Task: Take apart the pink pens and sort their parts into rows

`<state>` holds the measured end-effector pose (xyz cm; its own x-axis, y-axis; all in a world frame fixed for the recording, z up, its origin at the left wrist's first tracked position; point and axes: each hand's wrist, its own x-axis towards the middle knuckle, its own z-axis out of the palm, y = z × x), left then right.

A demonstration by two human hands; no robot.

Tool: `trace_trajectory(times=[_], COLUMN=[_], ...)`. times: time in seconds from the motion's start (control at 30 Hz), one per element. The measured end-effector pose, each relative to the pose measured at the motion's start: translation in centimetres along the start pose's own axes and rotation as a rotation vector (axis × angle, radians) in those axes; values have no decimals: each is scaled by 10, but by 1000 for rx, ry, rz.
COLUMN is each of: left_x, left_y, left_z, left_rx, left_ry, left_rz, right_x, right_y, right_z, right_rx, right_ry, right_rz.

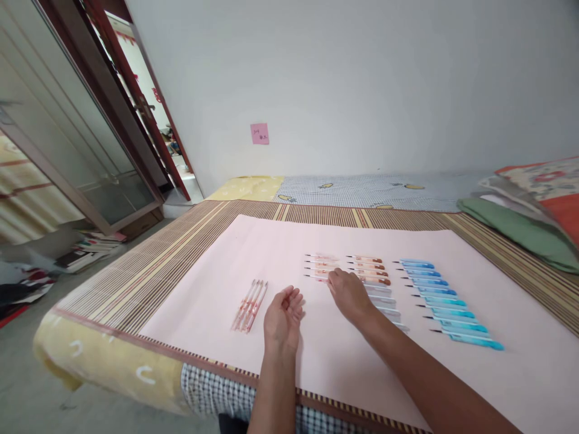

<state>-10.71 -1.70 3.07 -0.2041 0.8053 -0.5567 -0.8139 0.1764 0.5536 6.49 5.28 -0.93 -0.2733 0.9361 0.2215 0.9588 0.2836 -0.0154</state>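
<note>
Right hand (350, 295), fingers pinching white-and-red plastic pen (316, 278) on pale-pink paper sheet (205, 265); left hand (281, 316) empty, fingers half-curled over sheet. Likely aligning row (323, 265); next calls for gentle release.

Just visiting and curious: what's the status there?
Right hand at a pen, grip unclear. Left hand half-open, fingers curled. Pinkish pens lie left, blue pens right.

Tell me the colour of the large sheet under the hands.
The sheet is pale pink; see the head view.
</note>
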Motion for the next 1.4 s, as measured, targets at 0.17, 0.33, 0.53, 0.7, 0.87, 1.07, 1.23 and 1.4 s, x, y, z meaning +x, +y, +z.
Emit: trace_trajectory(times=[0.17,0.33,0.53,0.7,0.87,1.07,1.23,1.4], left_x=[-1,0,2,2,1,1,1,1], left_y=[2,2,0,0,1,1,1,2], left_z=[0,-2,-4,-4,-4,-3,-3,-4], left_rx=[3,-3,-1,2,1,1,7,-3], left_ry=[8,-5,-14,-16,-4,-12,-11,-9], left_rz=[-1,-4,0,-1,-3,-2,0,-3], right_x=[-2,-5,-7,-7,-4,-2,-4,-7], right_y=[0,12,21,17,13,10,9,8], right_z=[-3,-15,-16,-17,-21,-21,-20,-19], right_rx=[22,80,72,81,51,22,31,69], right_ry=[10,37,-32,-65,-91,-101,-94,-49], right_rz=[-2,58,114,114,105,99,96,82])
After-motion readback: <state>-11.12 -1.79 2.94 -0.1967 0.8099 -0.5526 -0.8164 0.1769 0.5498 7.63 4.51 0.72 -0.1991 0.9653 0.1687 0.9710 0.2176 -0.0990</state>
